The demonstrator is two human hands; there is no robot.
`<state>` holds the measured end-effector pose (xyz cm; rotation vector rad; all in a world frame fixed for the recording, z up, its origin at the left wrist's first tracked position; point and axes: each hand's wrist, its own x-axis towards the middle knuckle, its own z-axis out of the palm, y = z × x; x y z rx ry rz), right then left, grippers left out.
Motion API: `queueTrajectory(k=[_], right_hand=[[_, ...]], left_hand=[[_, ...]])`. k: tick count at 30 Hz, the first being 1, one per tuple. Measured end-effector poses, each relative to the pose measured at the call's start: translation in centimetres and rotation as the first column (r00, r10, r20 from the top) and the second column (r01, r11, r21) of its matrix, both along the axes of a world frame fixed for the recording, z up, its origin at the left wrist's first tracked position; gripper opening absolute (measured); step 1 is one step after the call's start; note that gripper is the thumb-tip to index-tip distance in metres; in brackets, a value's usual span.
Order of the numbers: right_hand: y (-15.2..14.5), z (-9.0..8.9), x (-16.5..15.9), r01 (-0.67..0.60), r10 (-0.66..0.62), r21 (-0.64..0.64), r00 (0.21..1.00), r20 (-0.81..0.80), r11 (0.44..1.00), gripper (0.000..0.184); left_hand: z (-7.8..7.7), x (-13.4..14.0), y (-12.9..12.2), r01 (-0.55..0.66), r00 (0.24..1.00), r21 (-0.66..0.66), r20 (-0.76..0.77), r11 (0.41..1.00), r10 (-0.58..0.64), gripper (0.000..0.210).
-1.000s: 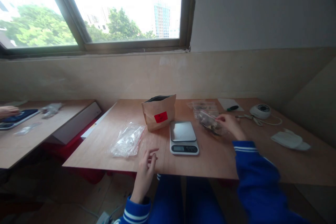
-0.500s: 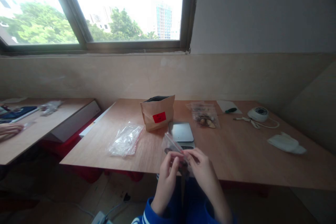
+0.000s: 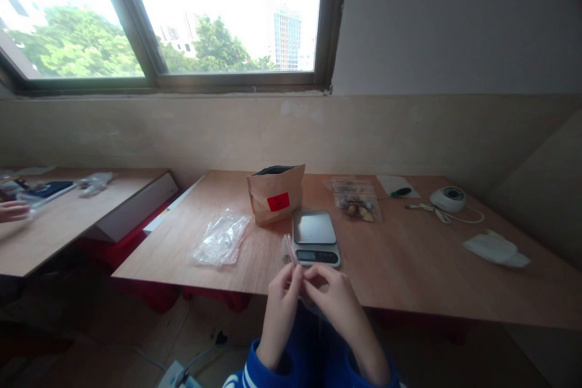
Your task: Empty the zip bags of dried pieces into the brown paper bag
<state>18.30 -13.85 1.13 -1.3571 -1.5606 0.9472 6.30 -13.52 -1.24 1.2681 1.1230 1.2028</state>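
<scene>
A clear zip bag point(image 3: 288, 250) with a red-edged seal is pinched between my two hands at the table's front edge. My left hand point(image 3: 284, 288) is closed on the seal, thumb against fingers. Close beside it, my right hand point(image 3: 330, 291) grips the same strip with its fingertips. Most of the bag and its contents are hidden behind my hands. Just beyond them is a digital kitchen scale point(image 3: 314, 229), its metal plate bare. Behind the scale stands a brown paper pouch point(image 3: 277, 197), upright with its top open and a red label in front.
Flat clear bags point(image 3: 222, 237) lie on the left. Filled zip bags point(image 3: 358, 205) lie right of the scale, near a green-handled screwdriver point(image 3: 401, 192), a white dome camera point(image 3: 448, 199) with cable and a white cloth-like item point(image 3: 496, 248). Another person's hand point(image 3: 13, 211) is at the left table.
My hands have drawn closer together along the bag's seal and shifted slightly left, uncovering the scale's display. The bag has turned more upright. The other person's hand has moved.
</scene>
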Motion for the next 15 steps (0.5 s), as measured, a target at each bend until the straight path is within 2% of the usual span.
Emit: queueTrajectory(k=[3, 6, 11, 15], right_hand=[[-0.2, 0.2, -0.3, -0.009, 0.006, -0.047, 0.998, -0.06, 0.999, 0.022], [-0.3, 0.5, -0.4, 0.015, -0.018, -0.035, 0.996, -0.083, 0.999, 0.022], [-0.4, 0.8, -0.5, 0.042, -0.043, -0.011, 0.989, -0.142, 0.999, 0.025], [-0.5, 0.5, -0.9, 0.004, -0.034, -0.093, 0.944, -0.328, 0.996, 0.025]], left_hand=[[-0.6, -0.5, 0.2, -0.005, 1.0, -0.018, 0.004, 1.0, 0.005, 0.034], [-0.7, -0.9, 0.2, 0.006, 0.999, -0.014, -0.043, 1.0, -0.007, 0.038], [0.3, -1.1, -0.2, 0.001, 0.994, 0.034, -0.105, 0.999, 0.002, 0.032], [0.9, -1.3, -0.2, -0.011, 0.98, 0.094, -0.198, 0.996, 0.029, 0.03]])
